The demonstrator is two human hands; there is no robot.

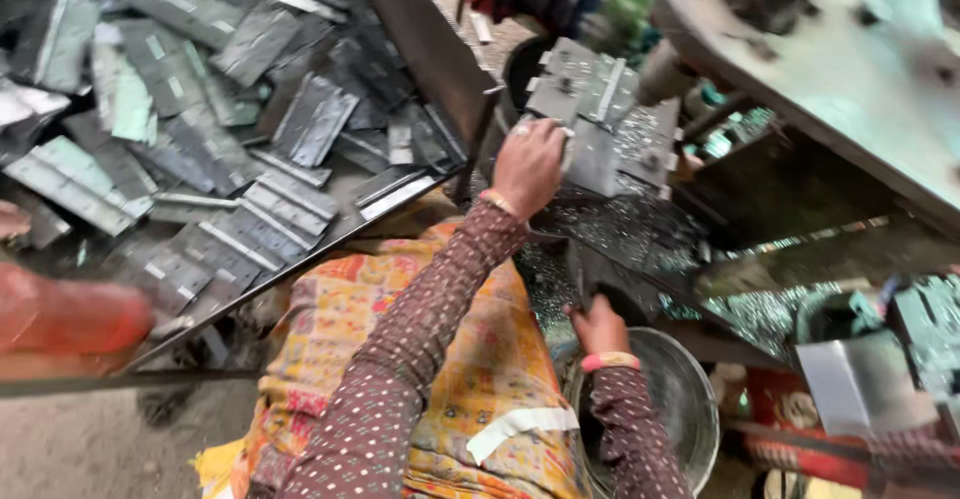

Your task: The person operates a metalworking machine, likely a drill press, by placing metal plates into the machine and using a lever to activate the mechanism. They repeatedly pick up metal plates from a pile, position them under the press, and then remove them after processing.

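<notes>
Right hand [600, 327] over steel bowl [690, 399]; left hand [527, 167] seemingly gripping plate [590, 154] (blurred).

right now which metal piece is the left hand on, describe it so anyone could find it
Start at the big tray of grey metal plates, then go right past its rim to the press. The left hand rests on the grey punched plate there, raised and apart from the heap.

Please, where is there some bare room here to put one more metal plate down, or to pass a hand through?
The bare concrete floor at lower left, below the tray, is free. The metal bowl beside the right hand has bare wall. The tray is crowded with grey plates. The left hand presses a stack of plates at the press, among metal scraps.
</notes>
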